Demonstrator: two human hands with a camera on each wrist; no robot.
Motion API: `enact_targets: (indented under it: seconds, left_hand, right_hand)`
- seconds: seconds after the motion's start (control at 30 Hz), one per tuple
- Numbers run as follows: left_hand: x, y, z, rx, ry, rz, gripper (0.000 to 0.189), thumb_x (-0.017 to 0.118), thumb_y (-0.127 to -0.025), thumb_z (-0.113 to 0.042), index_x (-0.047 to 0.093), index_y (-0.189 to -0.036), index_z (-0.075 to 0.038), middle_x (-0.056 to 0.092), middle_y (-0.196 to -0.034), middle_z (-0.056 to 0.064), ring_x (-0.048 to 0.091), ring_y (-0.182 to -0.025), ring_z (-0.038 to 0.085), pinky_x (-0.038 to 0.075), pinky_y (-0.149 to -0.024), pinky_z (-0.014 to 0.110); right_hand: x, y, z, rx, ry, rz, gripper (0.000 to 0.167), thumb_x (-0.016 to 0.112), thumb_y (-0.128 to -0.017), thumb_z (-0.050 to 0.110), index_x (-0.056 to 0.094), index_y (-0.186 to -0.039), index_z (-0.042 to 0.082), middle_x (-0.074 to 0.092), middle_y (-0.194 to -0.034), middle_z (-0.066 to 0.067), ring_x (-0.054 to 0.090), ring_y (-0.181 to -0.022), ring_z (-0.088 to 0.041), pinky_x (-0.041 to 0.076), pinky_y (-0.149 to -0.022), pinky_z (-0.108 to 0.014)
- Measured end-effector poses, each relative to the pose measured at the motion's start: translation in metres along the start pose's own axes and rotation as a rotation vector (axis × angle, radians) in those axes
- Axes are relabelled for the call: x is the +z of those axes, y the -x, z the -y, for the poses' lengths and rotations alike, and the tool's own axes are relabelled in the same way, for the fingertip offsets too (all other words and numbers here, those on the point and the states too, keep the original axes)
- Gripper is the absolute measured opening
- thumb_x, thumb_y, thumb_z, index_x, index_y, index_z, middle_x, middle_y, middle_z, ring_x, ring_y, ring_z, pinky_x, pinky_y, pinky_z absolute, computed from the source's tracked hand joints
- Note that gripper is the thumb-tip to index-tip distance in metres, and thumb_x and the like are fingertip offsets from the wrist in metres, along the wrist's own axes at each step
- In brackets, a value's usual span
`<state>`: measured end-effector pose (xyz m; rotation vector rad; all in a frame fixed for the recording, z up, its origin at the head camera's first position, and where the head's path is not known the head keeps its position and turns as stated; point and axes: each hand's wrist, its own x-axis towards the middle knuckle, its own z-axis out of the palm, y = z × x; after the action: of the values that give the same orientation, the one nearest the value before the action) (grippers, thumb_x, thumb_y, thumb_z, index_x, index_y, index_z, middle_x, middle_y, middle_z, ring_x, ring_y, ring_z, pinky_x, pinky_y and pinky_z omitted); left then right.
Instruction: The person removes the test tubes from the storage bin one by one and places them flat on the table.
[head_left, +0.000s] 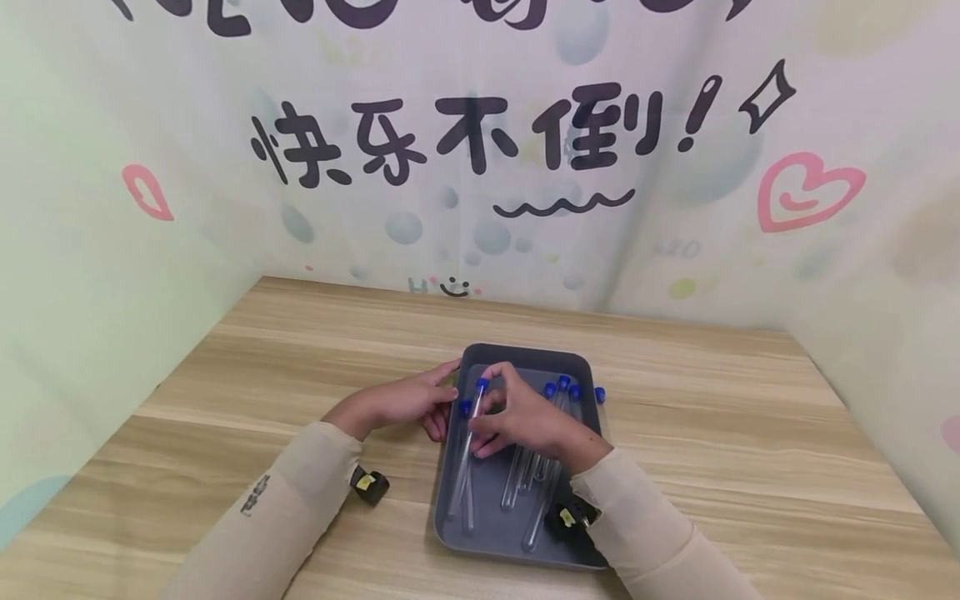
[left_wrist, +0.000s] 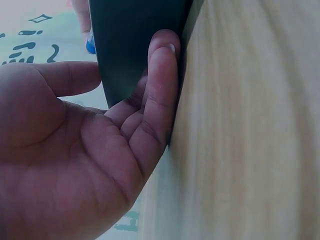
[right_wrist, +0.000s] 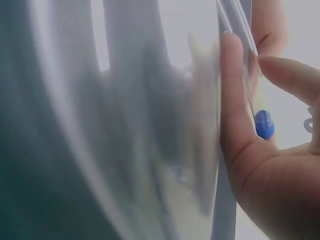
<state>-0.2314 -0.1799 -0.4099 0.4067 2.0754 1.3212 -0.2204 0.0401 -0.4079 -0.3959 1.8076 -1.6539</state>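
Note:
A dark grey tray (head_left: 517,554) on the table holds several clear test tubes with blue caps. My right hand (head_left: 528,417) is over the tray's left half and pinches one test tube (head_left: 477,406) just below its cap; the tube slants, cap end away from me. In the right wrist view a blue cap (right_wrist: 264,124) shows behind the thumb. At the tray's left side, my left hand (head_left: 405,402) grips the wall, its fingers (left_wrist: 160,85) along the outer face and the thumb at the rim. Another capped tube (head_left: 469,500) lies beside the held one.
More test tubes (head_left: 540,508) lie in the tray's right half, partly covered by my right forearm. One blue cap (head_left: 600,394) shows just outside the tray's right rim. The wooden table (head_left: 712,400) meets a printed cloth wall (head_left: 480,233) at the back.

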Motion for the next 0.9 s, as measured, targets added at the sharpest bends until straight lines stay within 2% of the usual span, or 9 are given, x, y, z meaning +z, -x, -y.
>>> enact_targets:
  seconds: [0.23,0.53,0.9]
  left_hand:
    - [0.001,0.001,-0.003,-0.007,-0.018,-0.004,0.06,0.031,-0.109,-0.02,0.003,-0.162,-0.019,0.06,-0.091,0.013,0.063,-0.076,0.021,0.059,-0.071,0.033]
    - [0.0,0.0,-0.001,-0.007,-0.003,-0.002,0.062,0.032,-0.109,-0.02,0.002,-0.162,-0.021,0.06,-0.091,0.013,0.064,-0.075,0.021,0.059,-0.071,0.032]
    - [0.001,0.0,-0.001,0.0,-0.005,-0.013,0.063,0.034,-0.108,-0.019,0.004,-0.162,-0.02,0.061,-0.092,0.015,0.064,-0.074,0.022,0.06,-0.071,0.034]
  right_hand:
    - [-0.001,0.002,0.003,-0.048,-0.059,-0.058,0.066,0.06,-0.092,-0.009,0.016,-0.139,0.008,0.049,-0.108,-0.018,0.072,-0.076,-0.026,0.062,-0.077,-0.048]
    - [-0.001,0.004,0.006,-0.06,-0.05,-0.105,0.074,0.061,-0.091,-0.005,0.017,-0.148,0.013,0.048,-0.115,-0.018,0.072,-0.082,-0.028,0.062,-0.077,-0.048]
    - [-0.002,0.014,0.021,-0.129,-0.035,-0.144,0.071,0.059,-0.094,0.0,0.021,-0.152,0.013,0.048,-0.119,-0.021,0.067,-0.084,-0.027,0.063,-0.075,-0.049]
